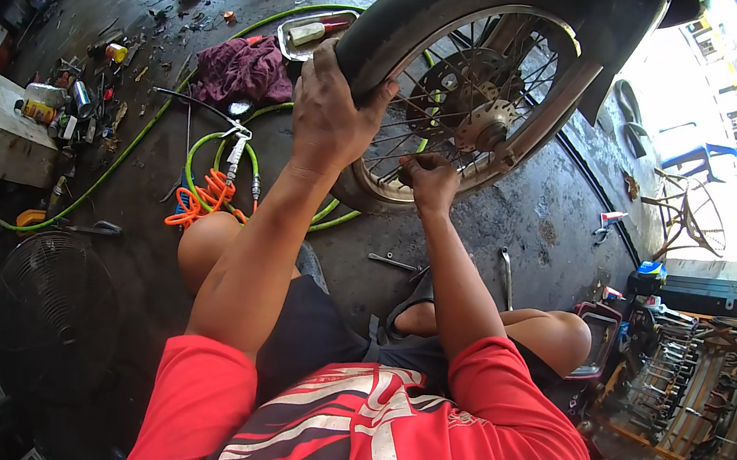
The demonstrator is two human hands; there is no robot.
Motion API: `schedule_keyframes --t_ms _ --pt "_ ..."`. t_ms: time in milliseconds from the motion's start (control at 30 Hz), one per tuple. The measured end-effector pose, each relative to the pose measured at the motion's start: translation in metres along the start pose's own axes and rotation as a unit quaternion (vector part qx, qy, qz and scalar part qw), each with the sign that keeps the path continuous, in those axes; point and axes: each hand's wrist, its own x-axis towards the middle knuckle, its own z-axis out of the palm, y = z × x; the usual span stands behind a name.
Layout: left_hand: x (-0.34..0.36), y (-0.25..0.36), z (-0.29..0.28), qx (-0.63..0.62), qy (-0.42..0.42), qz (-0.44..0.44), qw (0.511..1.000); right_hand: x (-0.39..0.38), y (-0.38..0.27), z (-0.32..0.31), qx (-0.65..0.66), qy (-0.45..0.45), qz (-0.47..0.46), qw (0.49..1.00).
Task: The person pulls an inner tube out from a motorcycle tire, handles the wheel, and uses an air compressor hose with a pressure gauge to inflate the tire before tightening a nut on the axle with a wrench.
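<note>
A motorcycle wheel with a black tire (391,32), a metal rim and wire spokes stands in front of me, still mounted at its hub (490,124). My left hand (335,111) grips the tire's near left side, thumb on the sidewall. Down at the lower part of the rim (383,188), my right hand (430,181) has its fingers pinched together among the spokes. Whatever lies between those fingertips is too small or hidden to name. A fork leg (553,115) runs along the wheel's right side.
Left of the wheel lie a purple cloth (245,72), a metal tray (293,37), an air gun (238,136) and a green hose (133,160). Wrenches (507,279) rest on the floor near my feet. A tool rack (689,389) stands at right, a fan (51,301) at left.
</note>
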Motion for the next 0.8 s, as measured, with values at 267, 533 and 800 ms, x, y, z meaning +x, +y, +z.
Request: schedule_keyframes --t_ms 267,533,800 --pt "-0.001 0.003 -0.002 0.007 0.001 -0.001 1.0 -0.004 -0.002 0.004 -0.073 0.049 -0.018 0.996" --pt "0.0 0.007 -0.001 0.013 0.007 0.008 1.0 0.002 0.006 0.004 -0.074 0.054 -0.003 0.996" --pt "0.001 -0.003 0.006 -0.014 0.003 0.042 0.999 0.022 0.011 -0.004 0.098 0.12 0.038 0.987"
